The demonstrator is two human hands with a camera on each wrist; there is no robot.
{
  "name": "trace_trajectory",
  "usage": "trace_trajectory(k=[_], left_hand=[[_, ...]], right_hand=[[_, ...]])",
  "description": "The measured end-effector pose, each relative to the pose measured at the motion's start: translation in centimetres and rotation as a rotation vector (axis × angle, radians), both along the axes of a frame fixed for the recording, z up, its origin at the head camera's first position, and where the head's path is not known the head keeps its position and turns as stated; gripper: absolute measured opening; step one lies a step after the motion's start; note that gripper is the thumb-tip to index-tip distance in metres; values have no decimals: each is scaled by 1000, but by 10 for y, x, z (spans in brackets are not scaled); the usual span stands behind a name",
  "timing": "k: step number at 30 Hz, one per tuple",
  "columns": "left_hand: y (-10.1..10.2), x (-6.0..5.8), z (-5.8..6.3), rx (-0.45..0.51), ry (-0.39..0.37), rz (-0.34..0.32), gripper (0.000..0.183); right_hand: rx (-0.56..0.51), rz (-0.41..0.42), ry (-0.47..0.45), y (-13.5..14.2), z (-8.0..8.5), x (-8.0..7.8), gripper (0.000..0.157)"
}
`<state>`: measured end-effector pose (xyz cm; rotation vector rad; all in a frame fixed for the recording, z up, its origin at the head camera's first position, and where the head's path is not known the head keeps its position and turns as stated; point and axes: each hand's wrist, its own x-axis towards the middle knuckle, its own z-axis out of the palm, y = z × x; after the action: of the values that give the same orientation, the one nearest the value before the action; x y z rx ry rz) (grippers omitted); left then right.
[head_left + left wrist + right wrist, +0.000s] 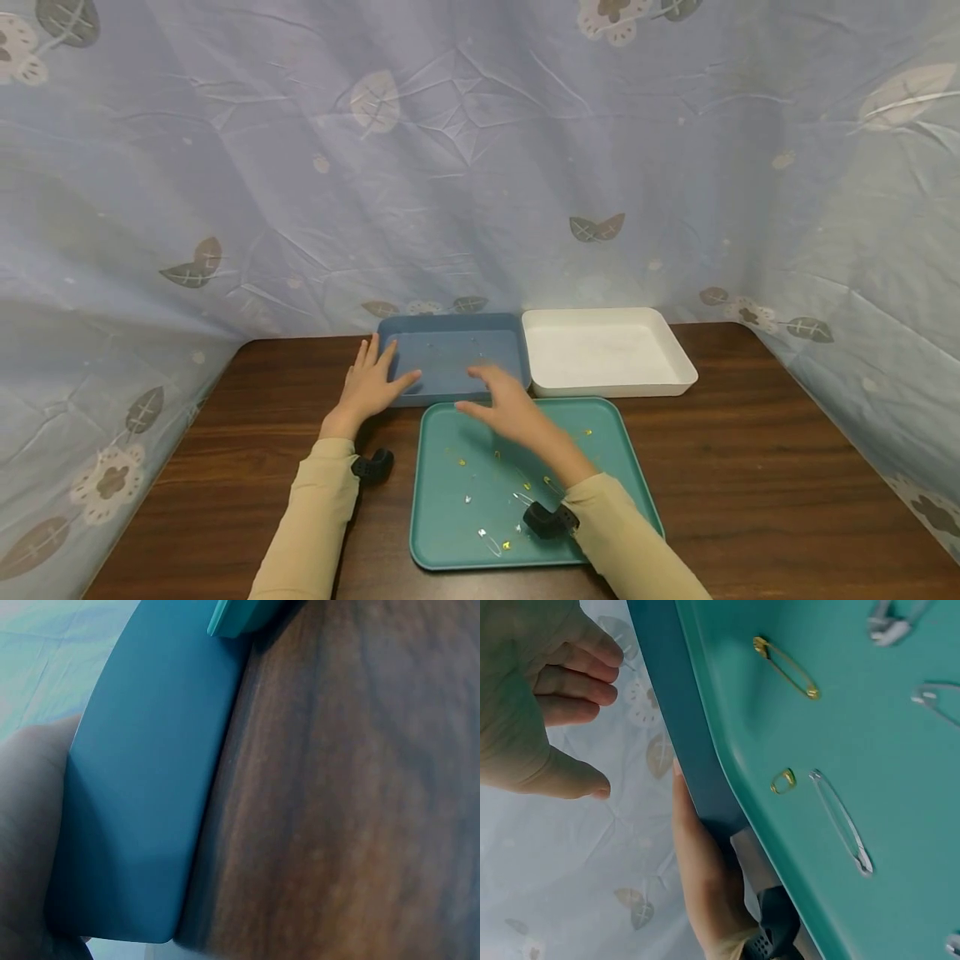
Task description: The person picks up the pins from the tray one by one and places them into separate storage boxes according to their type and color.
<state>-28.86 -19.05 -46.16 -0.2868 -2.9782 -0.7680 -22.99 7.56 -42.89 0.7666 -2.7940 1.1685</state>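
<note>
The right hand (pixel 506 406) hovers with thumb and fingers apart, holding nothing. Below its wrist, safety pins (pixel 843 821) lie scattered on the green tray (pixel 442 533). The left hand (pixel 366 387), its fingers spread, is at the near-left side of the blue tray (pixel 450 379). The pins look light and stiff, their thin wire probably slippery; a fingertip pinch at the broader cap should hold better than one along the wire.
</note>
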Motion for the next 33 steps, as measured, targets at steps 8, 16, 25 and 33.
trace_trajectory(k=[8, 16, 25, 33], left_hand=[[1, -1, 0, -1, -3, -7, 88], [3, 0, 3, -3, -7, -13, 89], [3, 2, 4, -17, -2, -4, 88], [1, 2, 5, -13, -13, -4, 89]], right_hand=[[34, 23, -11, 6, -1, 21, 60], [109, 117, -18, 13, -4, 34, 50], [212, 292, 45, 15, -11, 36, 32], [234, 371, -30, 15, -12, 35, 25]])
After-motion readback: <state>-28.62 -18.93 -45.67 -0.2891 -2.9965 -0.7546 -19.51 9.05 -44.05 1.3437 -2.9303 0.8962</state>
